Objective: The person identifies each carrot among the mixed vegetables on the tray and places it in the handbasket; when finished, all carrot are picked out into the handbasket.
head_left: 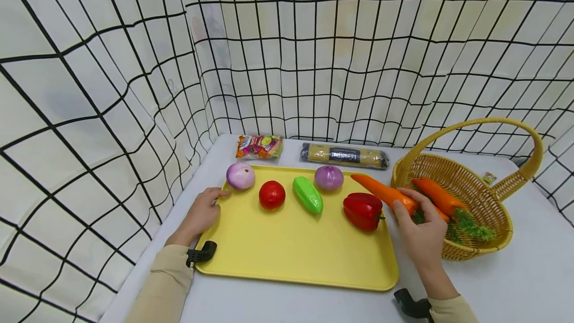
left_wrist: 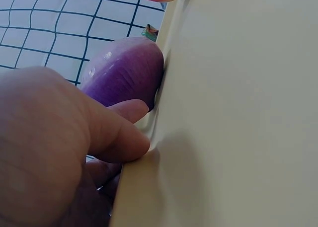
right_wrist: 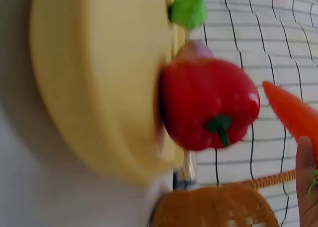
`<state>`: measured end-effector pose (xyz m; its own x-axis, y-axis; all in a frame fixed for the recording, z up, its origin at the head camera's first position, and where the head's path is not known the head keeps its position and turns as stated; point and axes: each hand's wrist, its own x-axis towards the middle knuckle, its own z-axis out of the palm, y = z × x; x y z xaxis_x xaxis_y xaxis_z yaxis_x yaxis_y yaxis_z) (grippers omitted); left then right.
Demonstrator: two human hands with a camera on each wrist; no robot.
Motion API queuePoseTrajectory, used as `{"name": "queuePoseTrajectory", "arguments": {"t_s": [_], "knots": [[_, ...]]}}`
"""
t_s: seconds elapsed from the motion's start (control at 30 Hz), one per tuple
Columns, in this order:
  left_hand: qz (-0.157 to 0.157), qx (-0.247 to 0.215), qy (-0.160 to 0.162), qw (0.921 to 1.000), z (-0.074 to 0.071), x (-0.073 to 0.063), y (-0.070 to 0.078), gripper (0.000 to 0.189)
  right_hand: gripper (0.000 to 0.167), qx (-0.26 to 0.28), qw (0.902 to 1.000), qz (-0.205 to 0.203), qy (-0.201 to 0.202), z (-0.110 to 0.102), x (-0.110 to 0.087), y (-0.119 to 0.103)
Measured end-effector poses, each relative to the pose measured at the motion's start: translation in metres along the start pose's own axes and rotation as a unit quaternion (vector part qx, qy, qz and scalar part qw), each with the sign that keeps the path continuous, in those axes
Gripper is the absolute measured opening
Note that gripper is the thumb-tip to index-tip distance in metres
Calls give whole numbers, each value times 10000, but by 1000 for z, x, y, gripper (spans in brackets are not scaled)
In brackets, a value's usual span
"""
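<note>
My right hand (head_left: 423,233) grips an orange carrot (head_left: 381,192) near its leafy end, its tip pointing left over the back right corner of the yellow tray (head_left: 291,258). In the right wrist view the carrot (right_wrist: 293,110) shows at the right edge. My left hand (head_left: 202,216) pinches the tray's left rim, thumb above and fingers below in the left wrist view. Just beyond it sits a purple and white onion (head_left: 240,176). The tray also bears a tomato (head_left: 271,195), a green vegetable (head_left: 308,195), a purple onion (head_left: 329,178) and a red bell pepper (head_left: 363,211).
A wicker basket (head_left: 504,213) with a tall handle stands right of the tray, more carrots (head_left: 441,196) inside. Behind the tray lie a colourful snack packet (head_left: 259,147) and a pack of noodles (head_left: 344,156). Black netting (head_left: 314,54) encloses the white table.
</note>
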<state>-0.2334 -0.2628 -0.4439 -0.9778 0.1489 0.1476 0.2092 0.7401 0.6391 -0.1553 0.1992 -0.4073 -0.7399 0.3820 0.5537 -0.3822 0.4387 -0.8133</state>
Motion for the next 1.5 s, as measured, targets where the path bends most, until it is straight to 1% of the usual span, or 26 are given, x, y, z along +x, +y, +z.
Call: {"name": "queuePoseTrajectory", "arguments": {"t_s": [0.23,0.37,0.47,0.53,0.67,0.77,0.83,0.97,1.03,1.13,1.27,1.4,1.5], "knots": [[24,10,28,10000,0,1,-1,43,28,461,9982,81,370,-21,15,6],[50,7,57,10000,0,0,-2,43,25,183,9967,104,781,-28,20,13],[65,-2,72,10000,1,0,-2,43,25,56,9936,365,1070,-31,23,15],[79,-8,73,9999,2,0,-2,42,26,77,9916,567,1161,-34,24,16],[52,-22,42,10000,2,0,-1,43,24,509,9869,882,1251,-41,29,18],[-4,-22,16,10000,1,0,-1,43,19,852,9825,1001,1320,-46,33,19],[-11,0,5,10000,1,0,-1,43,17,955,9805,1015,1388,-49,35,20],[-9,6,7,10000,0,0,-1,43,15,1330,9731,1009,1588,-53,38,19],[-7,-3,7,10000,0,0,-1,43,15,1544,9673,1029,1731,-55,40,18],[-6,-20,7,10000,1,0,-1,43,15,1671,9597,1190,1922,-58,41,16],[-4,-27,17,10000,1,0,-1,43,18,1729,9485,1597,2121,-62,43,16],[0,-32,33,10000,1,0,-1,44,20,1805,9325,2106,2312,-69,47,17],[-16,-32,23,10000,0,0,-1,44,20,1920,9211,2399,2392,-73,50,18]]}}
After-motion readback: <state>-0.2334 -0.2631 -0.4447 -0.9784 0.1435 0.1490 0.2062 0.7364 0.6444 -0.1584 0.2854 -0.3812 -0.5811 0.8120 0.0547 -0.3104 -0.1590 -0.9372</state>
